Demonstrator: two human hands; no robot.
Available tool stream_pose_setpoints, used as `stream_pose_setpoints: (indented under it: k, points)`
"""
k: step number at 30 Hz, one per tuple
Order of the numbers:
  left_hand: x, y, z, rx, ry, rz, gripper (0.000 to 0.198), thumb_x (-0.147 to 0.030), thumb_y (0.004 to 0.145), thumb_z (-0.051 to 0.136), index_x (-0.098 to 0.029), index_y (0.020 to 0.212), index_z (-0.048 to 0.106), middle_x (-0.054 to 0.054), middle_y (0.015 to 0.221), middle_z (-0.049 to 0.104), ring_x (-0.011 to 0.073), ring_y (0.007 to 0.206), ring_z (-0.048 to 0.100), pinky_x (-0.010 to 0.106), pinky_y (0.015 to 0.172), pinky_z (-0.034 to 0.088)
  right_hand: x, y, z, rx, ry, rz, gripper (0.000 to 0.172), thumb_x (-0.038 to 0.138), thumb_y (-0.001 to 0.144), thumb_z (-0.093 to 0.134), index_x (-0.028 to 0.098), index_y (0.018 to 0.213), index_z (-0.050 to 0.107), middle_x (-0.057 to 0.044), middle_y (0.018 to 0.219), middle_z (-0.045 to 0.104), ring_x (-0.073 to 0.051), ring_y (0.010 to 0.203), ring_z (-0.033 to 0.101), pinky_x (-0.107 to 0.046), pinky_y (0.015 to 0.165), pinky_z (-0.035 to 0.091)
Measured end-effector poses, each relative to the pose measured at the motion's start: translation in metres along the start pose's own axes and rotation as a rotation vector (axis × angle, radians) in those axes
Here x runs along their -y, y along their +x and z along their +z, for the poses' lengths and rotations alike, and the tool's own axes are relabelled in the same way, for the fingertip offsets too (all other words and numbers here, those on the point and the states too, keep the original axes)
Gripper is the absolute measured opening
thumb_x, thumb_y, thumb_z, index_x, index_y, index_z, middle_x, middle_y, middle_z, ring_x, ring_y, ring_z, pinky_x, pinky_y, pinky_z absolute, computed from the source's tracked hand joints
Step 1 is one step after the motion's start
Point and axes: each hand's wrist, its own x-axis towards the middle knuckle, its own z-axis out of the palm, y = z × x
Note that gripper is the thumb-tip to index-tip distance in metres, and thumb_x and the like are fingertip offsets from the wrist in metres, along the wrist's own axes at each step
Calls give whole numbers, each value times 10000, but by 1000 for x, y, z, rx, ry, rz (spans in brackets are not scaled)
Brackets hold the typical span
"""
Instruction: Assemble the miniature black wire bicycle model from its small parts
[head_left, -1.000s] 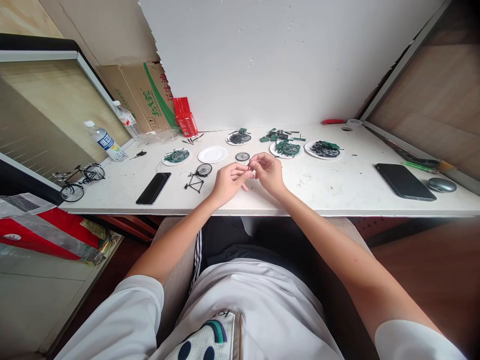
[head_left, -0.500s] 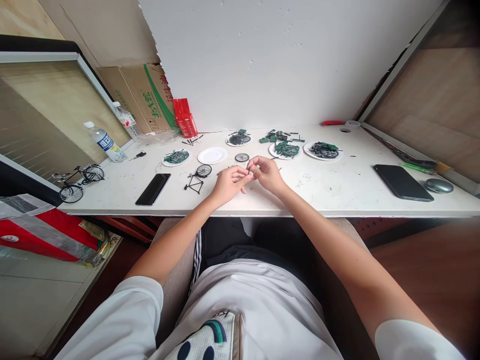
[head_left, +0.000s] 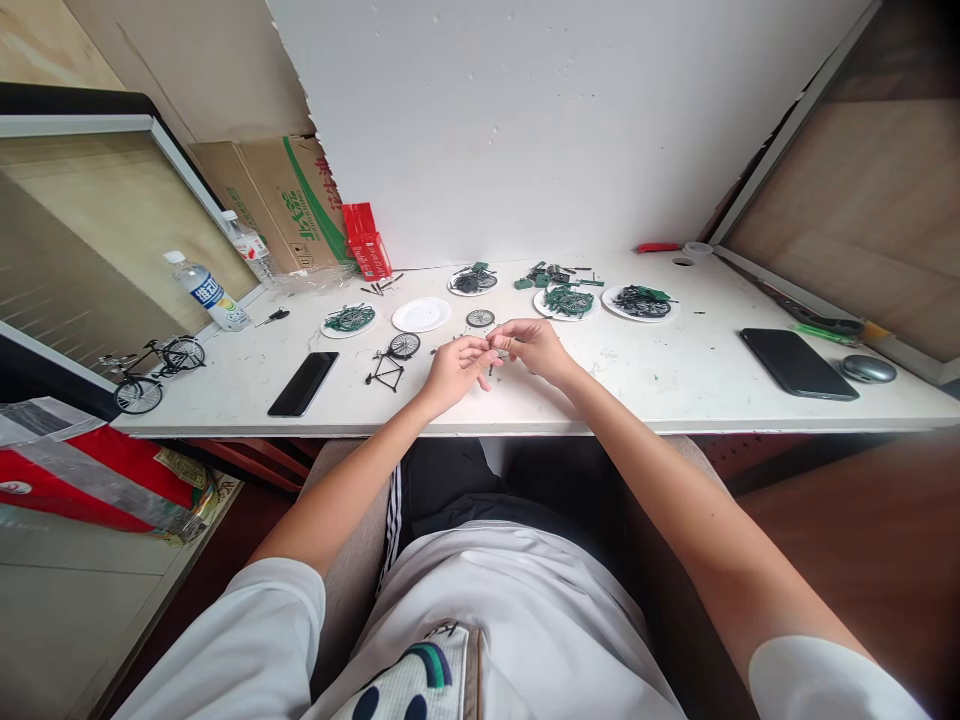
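Observation:
My left hand (head_left: 459, 368) and my right hand (head_left: 531, 346) meet over the front middle of the white table. Their fingertips pinch together around a small dark part, mostly hidden, whose kind I cannot make out. Just beyond them lies a loose toy bicycle wheel (head_left: 480, 318). Left of my left hand is a black toy bicycle frame (head_left: 386, 372) with a wheel (head_left: 405, 346) at its upper end. A whole black toy bicycle (head_left: 159, 368) stands at the table's left end.
Paper plates of green and black parts (head_left: 349, 319), (head_left: 568, 301), (head_left: 640, 302) line the back, beside a bare paper plate (head_left: 421, 315). Phones (head_left: 304, 384), (head_left: 798, 363) lie on both sides. A mouse (head_left: 868, 369), a bottle (head_left: 206, 291) and a red box (head_left: 366, 242) are farther out.
My hands stay together, with the right fingers shifted slightly left and lower over the left fingertips. The whole view has moved a little; nothing on the table has visibly changed place.

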Motion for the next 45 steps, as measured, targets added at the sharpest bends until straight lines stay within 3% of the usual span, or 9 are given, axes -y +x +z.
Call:
stream_pose_setpoints:
  k: [6,10,13,21,25,30,37,42,45]
  points:
    - [1,0,-2,-11,-6,3,455,-553,940,847,-158,1111,700,124,1028,855,165,595,764,328,667,625,-2,6,-18,-24,-169,-22,475,676,876,825,210,964,854,-102,1065,840,-233,862,714,-335,658,554]
    - [1,0,-2,-19,-2,6,440,-541,948,839,-159,1112,692,117,1017,851,168,598,765,329,683,614,-3,8,-44,-72,-575,-103,303,451,1017,702,192,980,855,-120,1070,837,-263,951,716,-378,823,553]
    - [3,0,-3,-30,16,0,442,-532,948,840,-162,1138,688,113,1006,851,166,603,764,330,703,613,-8,7,-65,-102,-877,-43,247,296,1019,647,178,972,859,-150,1061,823,-299,1026,692,-380,822,512]
    - [20,3,-7,-60,-9,-23,448,-523,944,832,-173,1170,665,110,991,853,175,622,774,317,684,603,-15,2,-101,88,-913,-8,162,246,907,722,245,935,882,-101,1061,812,-316,1097,661,-402,899,517]
    - [24,5,-7,-70,-10,-21,460,-542,945,825,-174,1171,665,110,992,852,171,624,772,309,672,601,-19,3,-99,181,-867,14,134,226,860,732,230,859,866,-96,990,804,-308,1050,631,-399,924,506]
    - [26,6,-8,-79,-8,-28,463,-545,947,819,-172,1177,669,107,996,849,161,635,769,291,655,590,-26,5,-91,128,-900,19,92,256,854,767,199,800,816,-133,962,768,-337,1072,575,-429,948,484]
    - [22,4,-6,-95,25,-32,433,-530,956,808,-183,1162,652,90,988,847,156,630,770,285,664,583,-15,9,-77,-142,-726,-135,209,311,1018,608,213,995,791,-141,1023,773,-320,1047,573,-491,991,486]
    - [19,1,-4,-117,103,-10,393,-523,977,786,-198,1155,654,83,993,850,144,588,744,282,632,577,-11,13,-49,-264,-443,-158,388,599,1038,623,233,1031,753,-124,1145,718,-252,975,606,-401,858,537]
    - [16,-1,-3,-114,134,-11,367,-508,993,765,-202,1164,657,87,1032,855,120,517,692,277,576,550,-11,12,-29,-333,-229,-119,531,775,973,650,251,1046,698,-86,1059,699,-202,830,576,-355,730,526]
